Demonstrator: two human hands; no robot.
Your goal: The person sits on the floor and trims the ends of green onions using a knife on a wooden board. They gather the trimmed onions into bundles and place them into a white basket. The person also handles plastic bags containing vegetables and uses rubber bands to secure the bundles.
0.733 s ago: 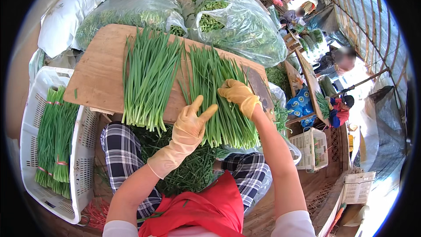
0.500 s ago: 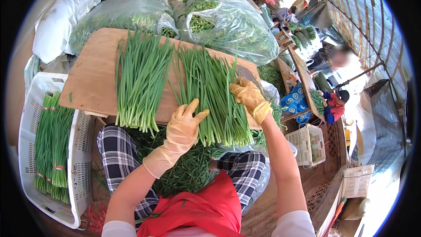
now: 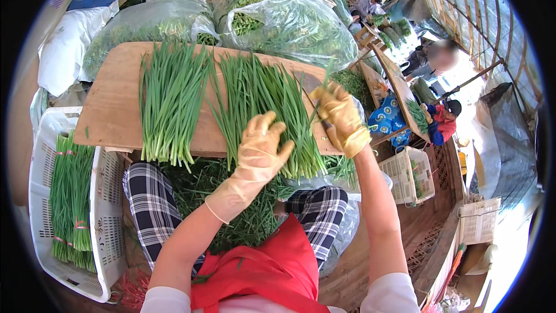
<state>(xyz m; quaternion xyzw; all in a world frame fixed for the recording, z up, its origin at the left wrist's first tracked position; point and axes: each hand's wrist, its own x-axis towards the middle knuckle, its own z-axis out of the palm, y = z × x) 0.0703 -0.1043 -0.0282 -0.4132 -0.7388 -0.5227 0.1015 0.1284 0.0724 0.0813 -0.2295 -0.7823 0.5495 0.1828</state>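
Two piles of long green garlic chives lie on a wooden board across my lap. The left pile (image 3: 174, 104) is untouched by either hand. On the right pile (image 3: 260, 90) rests my left hand (image 3: 260, 145), in a thin yellowish glove, its fingers spread and slightly bent over the lower stems. My right hand (image 3: 339, 119), gloved alike, is raised beside that pile's right side. Its fingers are closed on a few thin chive leaves (image 3: 329, 72) that stick up above it; motion blurs them somewhat.
The wooden board (image 3: 110, 104) slopes slightly. A white crate (image 3: 107, 208) at the left holds banded chive bundles (image 3: 81, 197). Loose greens (image 3: 226, 214) lie below the board between my knees. Large plastic bags (image 3: 307, 29) of greens stand behind it. Other people work at the far right.
My right hand has come away from the right pile, lifting a few leaves. My left hand has shifted over the lower stems with its fingers spread. The view has moved slightly.
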